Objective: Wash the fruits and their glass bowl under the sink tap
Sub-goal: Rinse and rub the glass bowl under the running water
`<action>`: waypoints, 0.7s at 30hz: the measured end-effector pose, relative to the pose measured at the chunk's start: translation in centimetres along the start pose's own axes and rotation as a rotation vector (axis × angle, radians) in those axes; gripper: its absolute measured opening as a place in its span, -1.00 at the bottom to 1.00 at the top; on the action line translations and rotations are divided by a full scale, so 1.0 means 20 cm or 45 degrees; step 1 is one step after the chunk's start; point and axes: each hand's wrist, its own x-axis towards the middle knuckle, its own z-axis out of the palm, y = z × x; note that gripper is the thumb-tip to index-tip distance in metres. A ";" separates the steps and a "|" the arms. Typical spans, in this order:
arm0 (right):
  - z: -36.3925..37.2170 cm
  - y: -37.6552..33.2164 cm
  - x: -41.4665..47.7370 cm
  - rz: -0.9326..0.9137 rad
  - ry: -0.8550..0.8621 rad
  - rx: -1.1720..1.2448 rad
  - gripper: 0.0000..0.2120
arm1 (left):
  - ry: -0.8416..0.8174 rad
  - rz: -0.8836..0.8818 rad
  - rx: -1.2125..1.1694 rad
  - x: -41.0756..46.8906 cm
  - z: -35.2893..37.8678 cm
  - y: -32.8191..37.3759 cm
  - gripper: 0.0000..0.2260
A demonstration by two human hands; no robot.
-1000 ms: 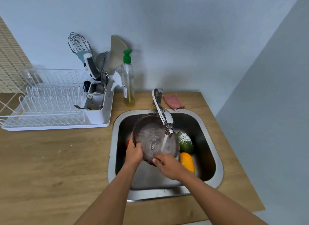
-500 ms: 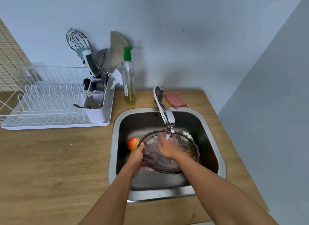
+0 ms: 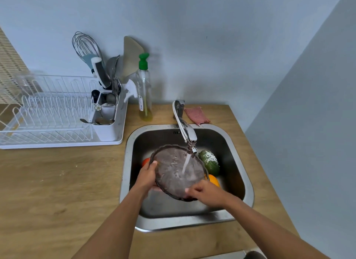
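Observation:
The dark glass bowl (image 3: 176, 172) is tilted on edge inside the steel sink (image 3: 248, 187), its inside facing me. Water runs from the tap (image 3: 185, 129) onto it. My left hand (image 3: 147, 175) grips the bowl's left rim. My right hand (image 3: 205, 194) holds its lower right rim. Behind the bowl lie a green fruit (image 3: 209, 161) with white foam on it, an orange fruit (image 3: 213, 179) and, at the left, a red fruit (image 3: 145, 161), mostly hidden.
A soap bottle (image 3: 144, 91) with a green pump stands left of the tap, a pink cloth (image 3: 196, 115) to its right. A white dish rack (image 3: 54, 120) with a utensil holder (image 3: 107, 106) sits on the wooden counter (image 3: 57, 191). A wall rises at the right.
The bowl was lying flatter with my right hand rubbing inside it; now it is tipped up on edge again and my right hand has shifted to its lower rim.

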 end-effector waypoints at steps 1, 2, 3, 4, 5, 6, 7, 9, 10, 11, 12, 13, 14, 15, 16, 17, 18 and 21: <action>-0.02 0.05 0.00 0.029 0.032 -0.098 -0.54 | -0.010 0.027 0.016 0.00 0.00 0.01 -0.68; -0.03 0.10 0.00 0.068 0.067 -0.167 -0.57 | -0.013 0.052 0.037 -0.01 0.01 0.01 -0.67; -0.04 0.13 0.01 0.100 0.105 -0.205 -0.60 | -0.009 0.076 0.058 -0.01 0.02 0.01 -0.67; -0.04 0.16 0.03 0.131 0.134 -0.247 -0.61 | 0.017 0.106 0.103 -0.01 0.03 0.00 -0.67; -0.04 0.18 0.05 0.154 0.159 -0.288 -0.63 | 0.071 0.149 0.193 0.00 0.04 -0.01 -0.66; -0.02 0.19 0.07 0.186 0.191 -0.306 -0.65 | 0.136 0.195 0.318 0.00 0.04 -0.02 -0.64; -0.01 0.20 0.09 0.227 0.236 -0.251 -0.67 | 0.193 0.232 0.429 0.01 0.03 -0.02 -0.63; 0.01 0.20 0.13 0.340 0.377 0.000 -0.64 | 0.245 0.302 0.501 0.01 0.02 -0.02 -0.62; 0.02 0.21 0.15 0.406 0.445 0.143 -0.61 | 0.255 0.334 0.502 0.01 0.02 -0.01 -0.63; 0.02 0.22 0.17 0.477 0.474 0.273 -0.59 | 0.264 0.363 0.504 0.00 0.01 0.00 -0.63; 0.02 0.23 0.18 0.555 0.467 0.369 -0.57 | 0.267 0.393 0.520 0.00 0.00 0.01 -0.64; 0.03 0.24 0.19 0.626 0.445 0.441 -0.55 | 0.265 0.419 0.538 0.00 0.00 0.02 -0.64; 0.04 0.24 0.20 0.678 0.426 0.508 -0.55 | 0.259 0.441 0.556 0.01 -0.01 0.04 -0.64; 0.05 0.23 0.21 0.709 0.420 0.586 -0.58 | 0.248 0.452 0.578 0.01 -0.01 0.05 -0.63; 0.06 0.21 0.20 0.719 0.425 0.653 -0.64 | 0.236 0.455 0.595 0.01 -0.02 0.06 -0.62; 0.06 0.20 0.20 0.721 0.424 0.689 -0.73 | 0.223 0.454 0.607 0.00 -0.02 0.07 -0.61; 0.07 0.19 0.19 0.715 0.410 0.709 -0.80 | 0.214 0.454 0.605 0.00 -0.03 0.07 -0.60; 0.04 0.19 0.17 0.705 0.404 0.800 -0.88 | 0.173 0.407 0.540 -0.01 -0.03 0.07 -0.62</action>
